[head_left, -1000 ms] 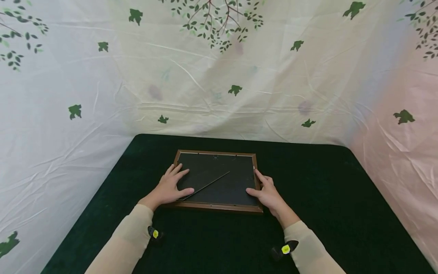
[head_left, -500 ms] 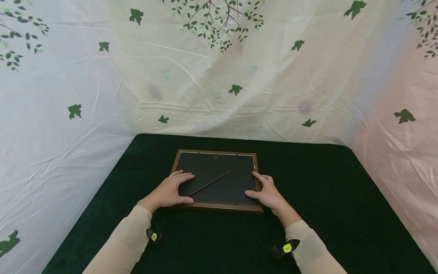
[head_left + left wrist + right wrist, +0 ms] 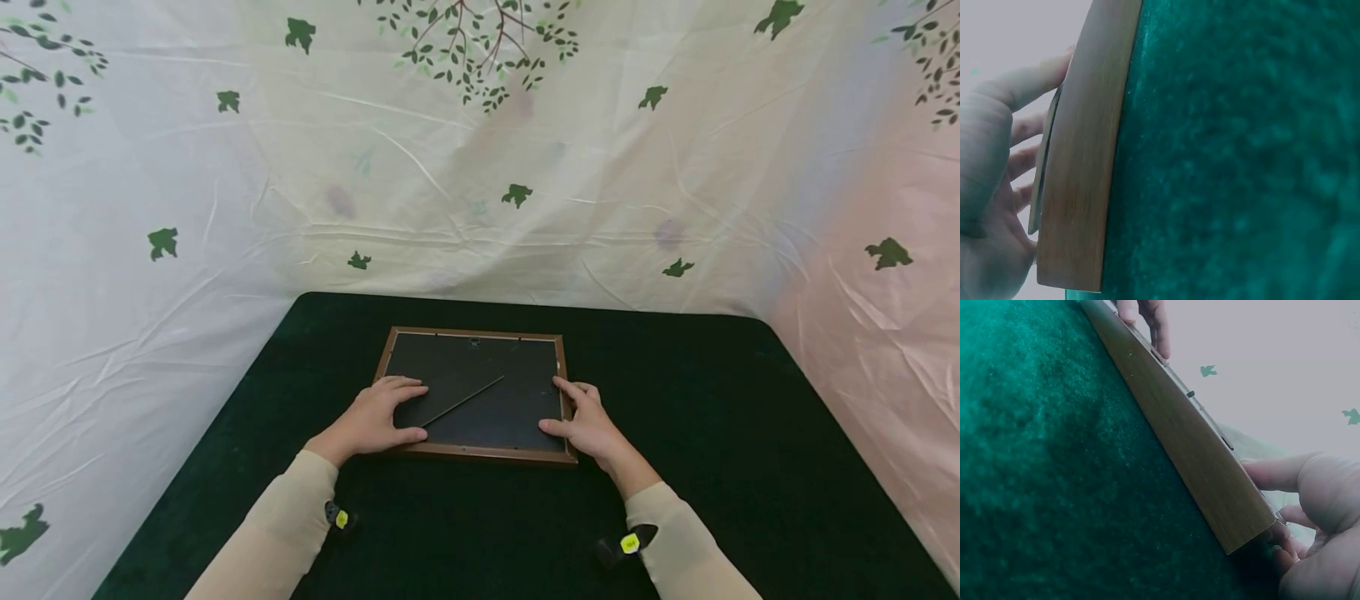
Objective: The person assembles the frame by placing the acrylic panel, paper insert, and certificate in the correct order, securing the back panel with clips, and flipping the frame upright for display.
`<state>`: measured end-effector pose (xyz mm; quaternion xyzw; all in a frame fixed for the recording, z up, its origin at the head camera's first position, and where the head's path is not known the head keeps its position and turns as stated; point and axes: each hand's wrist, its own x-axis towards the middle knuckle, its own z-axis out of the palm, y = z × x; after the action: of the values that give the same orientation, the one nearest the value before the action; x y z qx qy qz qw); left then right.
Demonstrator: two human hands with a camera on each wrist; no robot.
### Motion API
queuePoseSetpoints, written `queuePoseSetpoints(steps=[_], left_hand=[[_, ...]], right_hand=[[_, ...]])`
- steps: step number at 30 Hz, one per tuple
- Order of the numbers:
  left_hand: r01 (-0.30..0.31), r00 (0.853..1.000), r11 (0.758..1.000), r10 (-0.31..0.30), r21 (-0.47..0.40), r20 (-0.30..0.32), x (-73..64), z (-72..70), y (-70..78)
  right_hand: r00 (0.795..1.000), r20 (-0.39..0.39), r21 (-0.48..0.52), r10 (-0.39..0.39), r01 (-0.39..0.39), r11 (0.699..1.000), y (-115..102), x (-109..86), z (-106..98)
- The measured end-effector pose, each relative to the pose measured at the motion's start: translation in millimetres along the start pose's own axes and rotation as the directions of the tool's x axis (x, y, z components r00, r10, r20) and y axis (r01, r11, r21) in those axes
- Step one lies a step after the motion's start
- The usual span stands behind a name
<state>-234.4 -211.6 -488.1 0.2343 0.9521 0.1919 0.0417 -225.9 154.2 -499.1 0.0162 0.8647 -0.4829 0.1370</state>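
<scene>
A picture frame [image 3: 480, 452] with a brown wooden border lies face down, its black backing [image 3: 465, 358] upward. A thin diagonal edge [image 3: 462, 401] crosses the backing. In the left wrist view a thin flap [image 3: 1044, 162] stands slightly off the frame's back. My left hand [image 3: 372, 418] rests over the frame's near left corner, fingers spread on the backing and thumb near the front border. At the right side, my right hand [image 3: 588, 423] holds the border, thumb on the backing and other fingers at the outer edge. The frame's front is hidden.
A dark green cloth [image 3: 690, 400] covers the table under the frame. White curtains [image 3: 465, 167] printed with leaves stand behind and on both sides. Each wrist wears a small black camera with a yellow tag [image 3: 630, 543].
My left hand has slid nearer along the left side, its fingers drawing closer together and inward over the backing. The right hand has barely shifted, its index finger slightly lower. The frame stays in place.
</scene>
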Motion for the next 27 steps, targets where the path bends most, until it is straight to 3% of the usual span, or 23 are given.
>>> queuePoseSetpoints(steps=[5, 19, 23, 27], left_hand=[[-0.014, 1.000, 1.000, 0.014, 0.002, -0.013, -1.7, -1.8, 3.4], [0.022, 0.998, 0.996, -0.026, 0.092, 0.052, -0.5, -5.6, 18.4], [0.034, 0.997, 0.993, -0.041, 0.109, 0.065, -0.3, -2.9, 19.1], [0.039, 0.997, 0.995, -0.046, 0.096, 0.070, -0.8, -1.2, 19.0]], right_hand=[[1.000, 0.001, -0.041, -0.013, 0.013, 0.999, 0, -0.9, 0], [0.999, 0.011, -0.068, -0.047, 0.047, 0.997, 1, -1.1, -2], [0.994, -0.009, -0.149, -0.105, 0.103, 0.984, 9, -4.3, -4], [0.983, -0.027, -0.258, -0.184, 0.171, 0.951, 15, -12.7, -10]])
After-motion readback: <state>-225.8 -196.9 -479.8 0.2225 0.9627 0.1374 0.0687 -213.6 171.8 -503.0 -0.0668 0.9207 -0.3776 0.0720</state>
